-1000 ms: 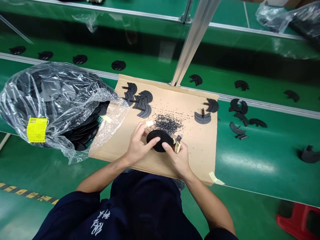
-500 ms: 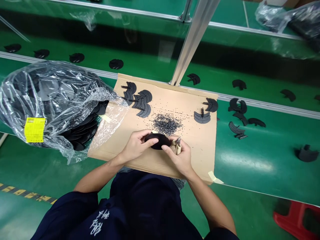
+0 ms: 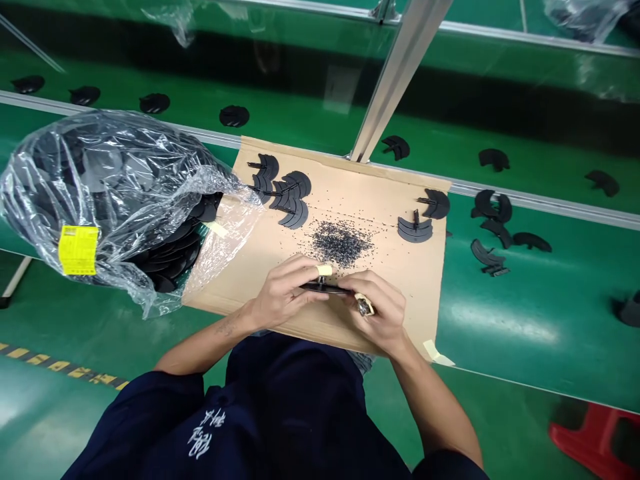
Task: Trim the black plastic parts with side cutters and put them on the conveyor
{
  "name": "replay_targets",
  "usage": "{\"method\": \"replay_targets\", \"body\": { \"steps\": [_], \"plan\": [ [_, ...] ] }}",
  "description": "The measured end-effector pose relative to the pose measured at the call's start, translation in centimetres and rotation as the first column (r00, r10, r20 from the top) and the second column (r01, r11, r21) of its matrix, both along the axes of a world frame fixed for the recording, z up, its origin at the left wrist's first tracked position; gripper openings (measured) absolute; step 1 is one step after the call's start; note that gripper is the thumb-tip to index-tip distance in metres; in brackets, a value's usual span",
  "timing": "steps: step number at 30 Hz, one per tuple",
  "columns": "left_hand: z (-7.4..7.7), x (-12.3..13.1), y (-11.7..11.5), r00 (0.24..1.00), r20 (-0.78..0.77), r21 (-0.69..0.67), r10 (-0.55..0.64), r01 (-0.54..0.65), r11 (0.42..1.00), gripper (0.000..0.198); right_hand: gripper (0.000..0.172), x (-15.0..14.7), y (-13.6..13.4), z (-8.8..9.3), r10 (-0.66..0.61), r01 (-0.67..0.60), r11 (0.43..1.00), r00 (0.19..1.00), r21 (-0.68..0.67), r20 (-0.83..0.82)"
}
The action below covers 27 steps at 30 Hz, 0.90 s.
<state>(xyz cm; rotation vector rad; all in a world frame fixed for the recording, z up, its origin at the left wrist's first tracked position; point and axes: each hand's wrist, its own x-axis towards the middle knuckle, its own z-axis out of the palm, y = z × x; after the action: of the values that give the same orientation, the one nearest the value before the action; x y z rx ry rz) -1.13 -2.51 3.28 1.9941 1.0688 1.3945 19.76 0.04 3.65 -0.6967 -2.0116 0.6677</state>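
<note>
Over the cardboard, my left hand (image 3: 286,293) grips a round black plastic disc (image 3: 327,289) by its left side, thumb below and fingers above. The disc is tilted so that it shows nearly edge-on. Something pale yellow (image 3: 325,270), perhaps tape, is at my left fingertips above it. My right hand (image 3: 380,308) is closed around a small metal tool (image 3: 364,305) with cream tape on it; the tool's kind is unclear. Its fingers also touch the disc's right edge. Just beyond both hands lies a pile of small black bits (image 3: 343,243).
The cardboard sheet (image 3: 310,250) carries several curved black pieces (image 3: 295,200) at left and right. A clear plastic bag (image 3: 115,180) of black discs lies to the left. More curved pieces (image 3: 493,207) rest on the green table at right. A metal post (image 3: 387,100) rises behind.
The disc has turned from showing its flat face to nearly edge-on. My left fingers have moved over its top. The view has shifted slightly.
</note>
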Motion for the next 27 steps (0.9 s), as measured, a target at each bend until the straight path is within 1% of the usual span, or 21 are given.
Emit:
{"method": "replay_targets", "body": {
  "steps": [5, 9, 15, 19, 22, 25, 27],
  "plan": [
    [0.1, 0.2, -0.1, 0.998, 0.060, 0.018, 0.020, -0.021, 1.000, 0.028, 0.026, 0.1, -0.1, 0.0, -0.010, 0.010, 0.999, 1.000, 0.031, 0.002],
    [0.3, 0.2, -0.2, 0.994, 0.109, 0.031, 0.012, -0.015, 0.999, 0.025, 0.025, 0.2, -0.2, 0.2, 0.009, -0.009, 1.000, 1.000, -0.004, 0.020],
    [0.8, -0.2, 0.0, 0.997, 0.038, 0.047, -0.066, 0.064, 0.997, 0.020, 0.021, 0.1, -0.5, 0.4, 0.016, -0.016, 1.000, 1.000, 0.003, 0.019],
    [0.8, -0.2, -0.1, 0.997, 0.067, 0.064, -0.039, 0.035, 0.997, 0.019, 0.022, -0.1, -0.7, 0.4, 0.024, -0.025, 1.000, 1.000, -0.014, -0.008],
    [0.8, -0.1, -0.2, 0.997, 0.054, 0.093, -0.055, 0.050, 0.994, 0.017, 0.018, -0.2, -0.9, 0.3, 0.022, -0.023, 0.999, 0.999, -0.027, -0.032],
    [0.9, 0.0, -0.2, 0.996, 0.045, 0.068, -0.072, 0.069, 0.995, 0.015, 0.017, -0.3, -1.0, 0.2, 0.022, -0.024, 0.999, 0.999, -0.047, -0.040],
    [0.9, 0.1, -0.3, 0.997, 0.066, 0.053, -0.042, 0.038, 0.998, 0.016, 0.019, -0.3, -1.0, 0.2, 0.019, -0.023, 0.998, 0.999, -0.066, -0.051]
  ]
}}
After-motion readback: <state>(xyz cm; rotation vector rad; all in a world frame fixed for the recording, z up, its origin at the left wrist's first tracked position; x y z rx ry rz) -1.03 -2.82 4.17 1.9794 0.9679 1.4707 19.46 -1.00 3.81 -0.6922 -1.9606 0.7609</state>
